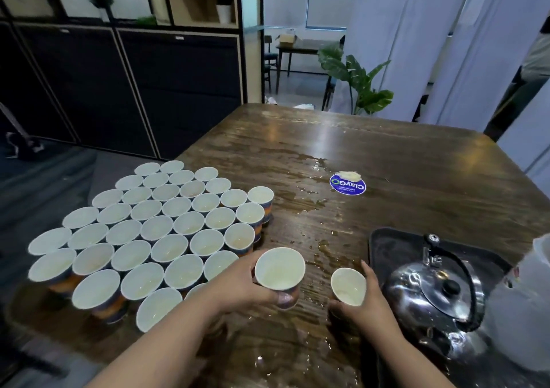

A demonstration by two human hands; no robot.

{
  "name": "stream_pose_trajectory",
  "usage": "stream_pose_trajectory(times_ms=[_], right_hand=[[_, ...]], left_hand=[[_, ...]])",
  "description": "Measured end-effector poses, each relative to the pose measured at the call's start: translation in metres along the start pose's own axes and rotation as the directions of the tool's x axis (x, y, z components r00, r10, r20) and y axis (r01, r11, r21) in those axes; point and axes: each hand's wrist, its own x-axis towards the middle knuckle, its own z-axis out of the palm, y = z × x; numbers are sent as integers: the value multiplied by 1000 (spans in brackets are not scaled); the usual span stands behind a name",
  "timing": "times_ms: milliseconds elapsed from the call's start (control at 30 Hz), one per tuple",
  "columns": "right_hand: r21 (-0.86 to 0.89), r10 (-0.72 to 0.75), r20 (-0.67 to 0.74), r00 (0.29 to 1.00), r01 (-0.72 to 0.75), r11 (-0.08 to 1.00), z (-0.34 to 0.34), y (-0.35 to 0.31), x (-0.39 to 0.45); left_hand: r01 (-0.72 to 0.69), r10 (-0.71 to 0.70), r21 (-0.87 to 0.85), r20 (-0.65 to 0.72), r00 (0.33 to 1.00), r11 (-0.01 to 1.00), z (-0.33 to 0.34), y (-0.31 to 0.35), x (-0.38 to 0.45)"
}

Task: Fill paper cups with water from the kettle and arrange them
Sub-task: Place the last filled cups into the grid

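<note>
My left hand [244, 280] grips a paper cup [279, 268] with water in it, just right of a large cluster of several paper cups [154, 230] packed in rows on the left part of the wooden table [401, 155]. My right hand [366, 301] is curled round a second, smaller-looking paper cup [348, 285] standing on the table. A shiny steel kettle [434, 292] with a black handle and lid knob sits on a black tray [384, 244] immediately right of my right hand.
Water is spilled in puddles across the table middle [315, 206] and near the front edge. A round blue sticker [347, 185] lies further back. A whitish translucent container [526, 307] stands at the right edge. Dark cabinets and a potted plant [360, 81] stand beyond the table.
</note>
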Motion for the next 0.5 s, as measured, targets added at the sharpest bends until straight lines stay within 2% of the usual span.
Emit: stream_pose_trajectory(times_ms=[267,367,500], right_hand=[[51,63,-87,994,-58,997,12,-6,7],[51,97,-143,985,-91,995,20,-13,19],[65,138,-205,969,-127,990,33,-35,39]], left_hand=[[-106,107,-11,35,994,994,-47,21,21],[-90,91,-23,23,996,996,-74,24,38],[-139,140,-19,42,989,990,-116,29,64]])
